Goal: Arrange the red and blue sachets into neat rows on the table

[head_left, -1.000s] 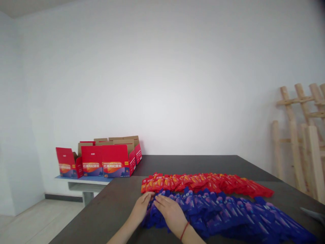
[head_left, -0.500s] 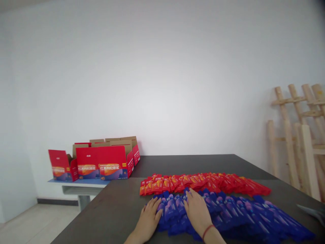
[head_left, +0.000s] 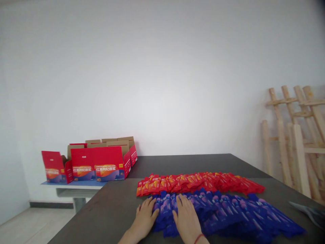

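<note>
Blue-purple sachets [head_left: 223,210] lie overlapping in a long row along the near part of the dark table. My left hand [head_left: 145,215] rests at the left end of this row, fingers stretched and touching the outermost sachets. On top of the row, a little to the right, lies my right hand [head_left: 186,217], flat with its fingers extended; a red cord circles its wrist. Several blue sachets show between the two hands. Behind them runs a second row of red sachets [head_left: 198,181], which neither hand touches.
Several open red cartons [head_left: 109,162] stand on a blue-topped side table [head_left: 83,184] at the left. Scissors [head_left: 307,211] seem to lie at the right edge of the dark table [head_left: 109,206]. Wooden frames [head_left: 281,135] lean against the white wall at the right.
My right hand has slid left and nearer to me over the blue sachets, closer to my left hand. The whole view has shifted slightly.
</note>
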Motion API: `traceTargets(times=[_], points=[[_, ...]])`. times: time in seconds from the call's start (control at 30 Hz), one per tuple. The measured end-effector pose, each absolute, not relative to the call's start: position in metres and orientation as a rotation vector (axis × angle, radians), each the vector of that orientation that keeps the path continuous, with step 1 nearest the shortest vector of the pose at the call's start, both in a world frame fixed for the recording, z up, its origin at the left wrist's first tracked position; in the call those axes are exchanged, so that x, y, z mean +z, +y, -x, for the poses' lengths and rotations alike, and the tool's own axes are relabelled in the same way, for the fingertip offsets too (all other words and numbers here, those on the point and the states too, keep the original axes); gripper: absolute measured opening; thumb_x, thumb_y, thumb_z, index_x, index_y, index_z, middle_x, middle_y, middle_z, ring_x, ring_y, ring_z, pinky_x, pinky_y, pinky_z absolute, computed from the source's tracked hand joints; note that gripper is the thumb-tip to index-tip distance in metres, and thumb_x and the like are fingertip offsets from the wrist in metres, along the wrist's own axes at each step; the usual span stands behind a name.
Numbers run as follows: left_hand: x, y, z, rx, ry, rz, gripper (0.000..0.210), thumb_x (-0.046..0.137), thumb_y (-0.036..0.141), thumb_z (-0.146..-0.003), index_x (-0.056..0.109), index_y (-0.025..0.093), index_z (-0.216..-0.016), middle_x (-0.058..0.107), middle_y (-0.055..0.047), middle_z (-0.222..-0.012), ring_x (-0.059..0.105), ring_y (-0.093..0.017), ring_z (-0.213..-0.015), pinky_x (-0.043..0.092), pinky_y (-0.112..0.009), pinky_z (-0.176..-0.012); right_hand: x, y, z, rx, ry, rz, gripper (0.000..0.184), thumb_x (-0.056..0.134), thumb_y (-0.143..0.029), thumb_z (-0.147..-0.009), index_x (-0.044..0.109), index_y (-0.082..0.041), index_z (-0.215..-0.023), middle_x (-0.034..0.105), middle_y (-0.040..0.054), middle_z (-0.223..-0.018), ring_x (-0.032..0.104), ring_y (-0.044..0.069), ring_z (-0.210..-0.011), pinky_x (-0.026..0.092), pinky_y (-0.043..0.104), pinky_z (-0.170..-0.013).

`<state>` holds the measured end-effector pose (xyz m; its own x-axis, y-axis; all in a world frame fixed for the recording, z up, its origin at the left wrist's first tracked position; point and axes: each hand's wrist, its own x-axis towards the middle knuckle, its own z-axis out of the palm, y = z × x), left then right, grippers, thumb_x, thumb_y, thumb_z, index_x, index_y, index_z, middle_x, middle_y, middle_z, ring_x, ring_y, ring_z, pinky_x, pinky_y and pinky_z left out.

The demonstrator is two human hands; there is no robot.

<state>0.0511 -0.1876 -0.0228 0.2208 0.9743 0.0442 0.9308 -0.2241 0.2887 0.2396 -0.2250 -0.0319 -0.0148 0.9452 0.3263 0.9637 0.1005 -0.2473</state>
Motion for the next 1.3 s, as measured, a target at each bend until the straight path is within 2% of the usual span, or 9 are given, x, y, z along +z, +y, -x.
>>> traceTargets(times=[0.1, 0.33, 0.5, 0.73, 0.93, 1.03, 1.13, 1.2, 1.3], points=[[-0.019, -0.19, -0.062, 0.323, 1.807, -2.336, 0.056, 0.034, 0.049, -0.092, 0.041, 0.028, -0.142, 0.034, -0.004, -0.153, 0.026, -0.025, -0.142, 0.021, -0.051, -0.113, -0.034, -0.229, -0.229, 0.024, -1.994, 1.84, 0.05, 0.042, -0.024, -0.089, 0.051, -0.015, -0.137, 0.043, 0.0106, -0.146, 0.038, 0.027, -0.134, 0.025, 0.041, -0.112], [-0.021, -0.191, -0.07, 0.296, 1.769, -2.398, 0.051, 0.036, 0.048, -0.092, 0.043, 0.034, -0.14, 0.036, -0.001, -0.152, 0.028, -0.024, -0.141, 0.021, -0.054, -0.112, -0.008, -0.235, -0.221, 0.118, -2.032, 1.88, 0.044, 0.048, -0.024, -0.086, 0.059, -0.011, -0.127, 0.056, 0.0164, -0.133, 0.05, 0.031, -0.121, 0.036, 0.044, -0.103], [-0.013, -0.199, -0.068, 0.386, 1.755, -2.414, 0.048, 0.042, 0.048, -0.09, 0.05, 0.034, -0.135, 0.043, -0.003, -0.148, 0.033, -0.026, -0.138, 0.018, -0.056, -0.113, -0.001, -0.233, -0.23, 0.081, -2.084, 1.828, 0.038, 0.047, -0.022, -0.087, 0.062, -0.014, -0.12, 0.06, 0.0155, -0.127, 0.054, 0.03, -0.117, 0.038, 0.044, -0.099], [0.001, -0.212, -0.083, 0.364, 1.502, -2.551, 0.058, 0.056, 0.041, -0.082, 0.048, 0.028, -0.138, 0.041, -0.003, -0.149, 0.034, -0.025, -0.138, 0.022, -0.044, -0.116, -0.016, -0.227, -0.235, 0.035, -2.033, 1.864, 0.041, 0.044, -0.017, -0.085, 0.061, -0.018, -0.122, 0.057, 0.0141, -0.132, 0.05, 0.029, -0.123, 0.036, 0.044, -0.1], [-0.008, -0.212, -0.069, 0.311, 1.377, -2.611, 0.056, 0.057, 0.036, -0.081, 0.049, 0.034, -0.137, 0.047, -0.001, -0.145, 0.039, -0.027, -0.134, 0.023, -0.044, -0.116, -0.018, -0.226, -0.252, 0.031, -2.059, 1.809, 0.04, 0.042, -0.018, -0.085, 0.063, -0.02, -0.119, 0.059, 0.0116, -0.13, 0.051, 0.027, -0.121, 0.037, 0.041, -0.099], [-0.005, -0.196, -0.057, 0.449, 1.327, -2.53, 0.043, 0.047, 0.044, -0.089, 0.057, 0.032, -0.129, 0.054, 0.0, -0.138, 0.046, -0.023, -0.128, 0.031, -0.036, -0.113, -0.011, -0.209, -0.262, -0.022, -2.083, 1.829, 0.039, 0.043, -0.017, -0.085, 0.063, -0.018, -0.118, 0.06, 0.0126, -0.126, 0.054, 0.026, -0.117, 0.04, 0.039, -0.096], [0.008, -0.163, -0.051, 0.623, 1.451, -2.446, 0.043, 0.041, 0.043, -0.091, 0.061, 0.025, -0.124, 0.057, -0.003, -0.134, 0.048, -0.02, -0.126, 0.033, -0.031, -0.11, 0.005, -0.177, -0.266, -0.079, -2.119, 1.865, 0.038, 0.041, -0.013, -0.085, 0.064, -0.014, -0.115, 0.062, 0.0151, -0.122, 0.055, 0.025, -0.115, 0.041, 0.037, -0.093], [0.014, -0.137, -0.049, 0.592, 1.622, -2.438, 0.052, 0.052, 0.042, -0.083, 0.056, 0.022, -0.131, 0.05, -0.007, -0.141, 0.041, -0.023, -0.132, 0.029, -0.035, -0.113, 0.015, -0.153, -0.266, -0.099, -2.124, 1.889, 0.039, 0.038, -0.008, -0.085, 0.064, -0.011, -0.114, 0.063, 0.0174, -0.12, 0.056, 0.025, -0.114, 0.04, 0.037, -0.092], [0.014, -0.107, -0.05, 0.432, 1.799, -2.404, 0.076, 0.066, 0.044, -0.069, 0.046, 0.026, -0.139, 0.033, -0.006, -0.153, 0.025, -0.033, -0.141, 0.025, -0.05, -0.112, 0.022, -0.126, -0.264, -0.12, -2.129, 1.92, 0.04, 0.037, -0.005, -0.085, 0.065, -0.01, -0.113, 0.065, 0.0197, -0.115, 0.058, 0.025, -0.111, 0.04, 0.039, -0.092]])
